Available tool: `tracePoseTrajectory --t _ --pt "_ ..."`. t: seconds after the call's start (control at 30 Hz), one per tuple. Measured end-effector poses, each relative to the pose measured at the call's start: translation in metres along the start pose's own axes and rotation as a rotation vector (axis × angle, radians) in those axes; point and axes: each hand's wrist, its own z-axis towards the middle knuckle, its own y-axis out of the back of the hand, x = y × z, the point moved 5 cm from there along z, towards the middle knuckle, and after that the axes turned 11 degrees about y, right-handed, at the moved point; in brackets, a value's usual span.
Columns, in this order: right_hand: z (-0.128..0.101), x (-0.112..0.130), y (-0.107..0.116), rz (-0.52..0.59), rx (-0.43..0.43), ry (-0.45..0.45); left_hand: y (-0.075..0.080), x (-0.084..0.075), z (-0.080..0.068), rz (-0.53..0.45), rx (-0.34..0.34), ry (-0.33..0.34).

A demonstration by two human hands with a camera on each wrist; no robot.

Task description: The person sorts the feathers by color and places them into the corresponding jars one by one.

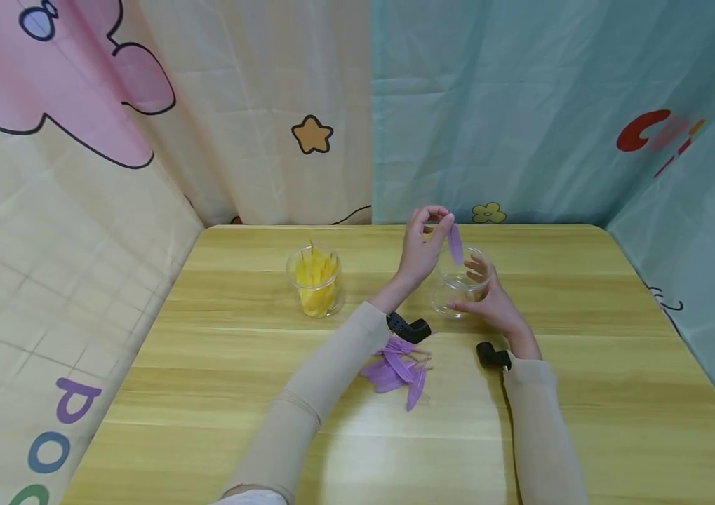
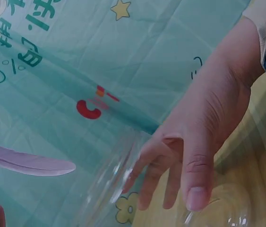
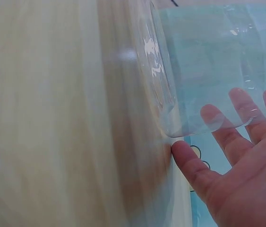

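Observation:
My left hand [image 1: 440,220] pinches a purple feather [image 1: 455,244] by its top end, and the feather hangs over the mouth of a clear glass jar [image 1: 455,293] on the wooden table [image 1: 584,365]. My right hand [image 1: 482,294] holds that jar from its right side, thumb near me and fingers spread on the far wall. The left wrist view shows the feather [image 2: 29,163] beside the jar's rim [image 2: 109,189] and my right hand [image 2: 203,127]. In the right wrist view my right hand's fingers [image 3: 246,118] show through the jar [image 3: 203,61].
A loose pile of purple feathers [image 1: 398,368] lies on the table between my forearms. A second clear jar with yellow feathers [image 1: 315,280] stands to the left. Printed cloth curtains [image 1: 521,105] close in the table at the back and sides.

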Motion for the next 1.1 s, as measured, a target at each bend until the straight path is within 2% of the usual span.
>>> tracePoseTrajectory --t 0.13,0.3,0.37,0.57,0.6,0.7,0.87,1.1 --pt "-0.001 -0.009 0.001 -0.031 0.000 -0.004 -0.004 0.012 -0.005 0.091 0.064 0.025" --pt "0.001 -0.020 0.004 -0.061 -0.001 0.008 0.003 0.025 -0.014 0.150 0.136 0.082" --pt "0.002 -0.022 0.004 -0.054 -0.003 0.012 0.008 0.024 -0.018 0.145 0.140 0.086" --pt "0.002 -0.024 0.004 -0.028 -0.004 0.026 0.028 0.003 -0.035 0.146 0.150 0.107" --pt "0.002 -0.024 0.003 -0.025 -0.006 0.027 0.031 0.002 -0.038 0.153 0.153 0.113" --pt "0.003 -0.025 0.003 -0.023 -0.008 0.034 0.038 0.015 -0.043 0.183 0.171 0.118" --pt "0.003 -0.021 0.002 -0.014 -0.011 0.037 0.044 0.039 -0.057 0.246 0.286 0.080" --pt "0.001 0.001 -0.002 -0.022 -0.004 0.026 0.046 0.037 -0.093 0.347 0.502 -0.063"
